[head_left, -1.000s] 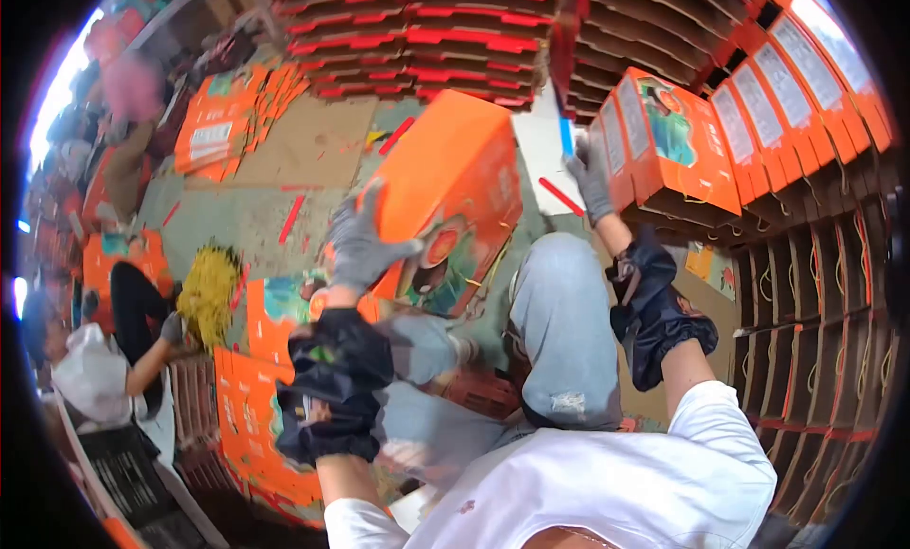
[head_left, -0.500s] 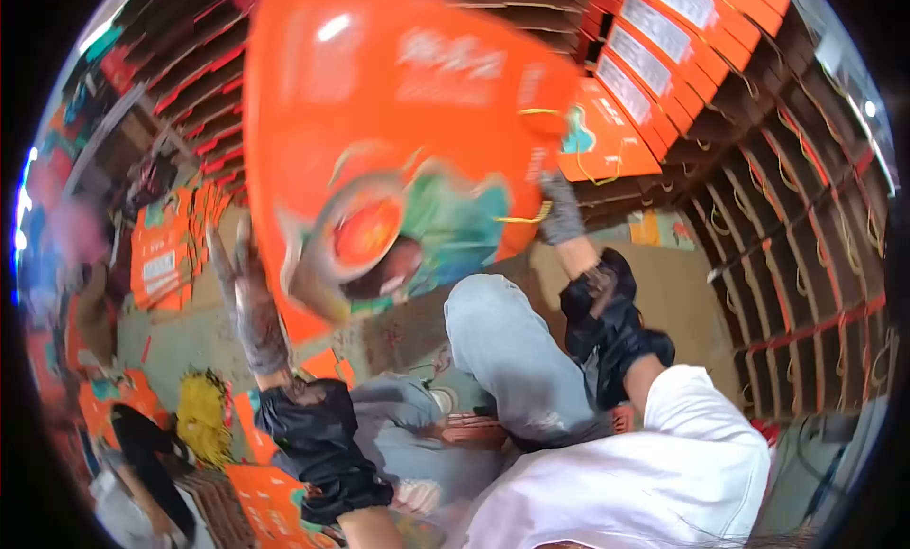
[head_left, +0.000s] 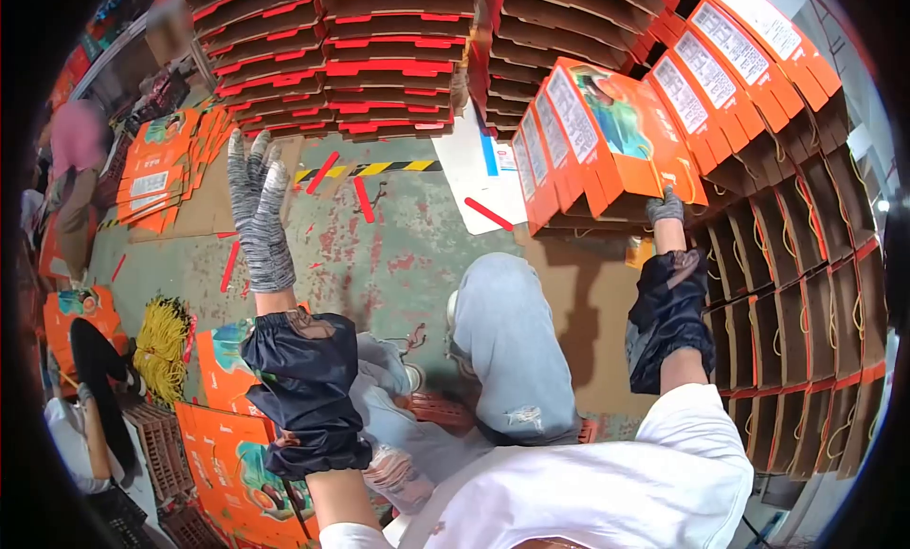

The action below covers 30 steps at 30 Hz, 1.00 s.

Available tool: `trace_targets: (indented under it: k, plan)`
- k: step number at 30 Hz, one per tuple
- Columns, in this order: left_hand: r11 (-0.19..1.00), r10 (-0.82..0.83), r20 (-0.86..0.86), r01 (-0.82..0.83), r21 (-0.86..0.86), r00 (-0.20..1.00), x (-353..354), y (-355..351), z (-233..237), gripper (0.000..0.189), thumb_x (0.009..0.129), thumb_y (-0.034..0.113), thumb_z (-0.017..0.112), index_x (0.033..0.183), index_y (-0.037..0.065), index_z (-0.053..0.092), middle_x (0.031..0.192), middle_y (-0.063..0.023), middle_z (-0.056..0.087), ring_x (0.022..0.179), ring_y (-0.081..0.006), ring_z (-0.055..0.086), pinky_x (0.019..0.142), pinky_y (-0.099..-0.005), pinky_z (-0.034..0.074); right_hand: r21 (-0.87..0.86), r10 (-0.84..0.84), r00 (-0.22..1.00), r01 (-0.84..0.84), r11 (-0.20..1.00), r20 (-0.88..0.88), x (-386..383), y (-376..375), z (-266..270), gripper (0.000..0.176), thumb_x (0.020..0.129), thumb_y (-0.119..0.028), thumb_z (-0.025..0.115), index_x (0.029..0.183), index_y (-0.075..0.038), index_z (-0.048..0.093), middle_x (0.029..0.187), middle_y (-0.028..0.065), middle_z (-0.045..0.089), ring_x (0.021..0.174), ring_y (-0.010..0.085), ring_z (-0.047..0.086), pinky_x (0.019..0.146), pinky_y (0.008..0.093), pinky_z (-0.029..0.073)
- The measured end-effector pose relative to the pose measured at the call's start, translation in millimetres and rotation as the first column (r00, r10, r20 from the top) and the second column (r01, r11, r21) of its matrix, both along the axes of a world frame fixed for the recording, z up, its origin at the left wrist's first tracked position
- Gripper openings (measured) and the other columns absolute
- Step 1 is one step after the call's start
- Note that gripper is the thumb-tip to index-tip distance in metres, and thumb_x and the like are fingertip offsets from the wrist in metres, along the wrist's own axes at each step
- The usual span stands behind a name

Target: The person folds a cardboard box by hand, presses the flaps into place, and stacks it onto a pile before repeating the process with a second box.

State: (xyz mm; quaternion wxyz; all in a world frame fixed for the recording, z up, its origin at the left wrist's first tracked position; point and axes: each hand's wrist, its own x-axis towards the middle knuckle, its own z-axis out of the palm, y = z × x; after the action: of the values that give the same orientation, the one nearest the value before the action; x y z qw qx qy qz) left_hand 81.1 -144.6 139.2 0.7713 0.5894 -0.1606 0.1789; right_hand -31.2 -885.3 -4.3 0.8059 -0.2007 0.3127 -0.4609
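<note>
My left hand [head_left: 261, 212], in a grey knitted glove, is raised over the floor with its fingers stretched and apart, holding nothing. At the right, my right hand [head_left: 666, 208], gloved the same way, is closed on the near lower edge of an orange printed carton [head_left: 630, 132]. This carton stands in a row with other orange cartons [head_left: 545, 155] that carry white printed labels. A yellow cord handle shows near my right fingers. Dark sleeve covers sit on both my forearms.
Stacked cartons with brown open sides [head_left: 398, 65] line the back, and more [head_left: 796, 312] rise at the right. Flat orange cartons [head_left: 156, 170] and a yellow cord bundle [head_left: 163, 345] lie left. Red strips [head_left: 365, 200] litter the green floor. Co-workers are at the left edge.
The orange carton that was up in front of me has moved right, into the row of cartons. My left hand is now well apart from it; my right hand has moved right with it.
</note>
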Motion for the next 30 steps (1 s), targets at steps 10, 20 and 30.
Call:
trace_targets:
  k: [10,20,30]
  plan:
    - [0.979,0.060,0.091,-0.076,0.191,0.994,-43.4,26.5,16.6,0.067,0.092,0.023,0.058,0.149,0.012,0.025,0.143,-0.0132,0.041,0.128,-0.0207,0.044,0.102,-0.0347,0.039,-0.298,0.454,0.871,-0.490,0.819,-0.187,44.7,-74.1,-19.9,0.020,0.092,-0.024,0.061,0.104,-0.008,0.060,0.099,0.0086,0.066,0.090,0.0244,0.062,0.075,0.0354,0.051]
    - [0.568,0.009,-0.624,-0.518,-0.640,0.781,-243.1,238.1,-316.1,0.051,0.090,0.037,0.061,0.132,0.013,0.046,0.129,-0.0121,0.052,0.115,-0.0271,0.052,0.098,-0.0477,0.043,-0.514,0.074,0.840,-0.395,0.761,-0.537,-1.0,-15.1,38.5,0.029,0.094,-0.025,0.054,0.118,-0.009,0.052,0.114,0.0114,0.060,0.104,0.0278,0.056,0.086,0.0378,0.046]
    - [-0.071,0.018,-0.945,-0.943,-0.326,0.326,-370.3,363.4,-446.5,0.036,0.092,0.047,0.054,0.101,0.012,0.055,0.118,-0.0128,0.057,0.110,-0.0291,0.053,0.095,-0.0514,0.041,-0.653,-0.014,0.804,-0.473,0.592,-0.595,6.9,81.3,93.8,0.039,0.096,-0.026,0.047,0.131,-0.009,0.044,0.129,0.0142,0.053,0.119,0.0312,0.050,0.097,0.0402,0.040]
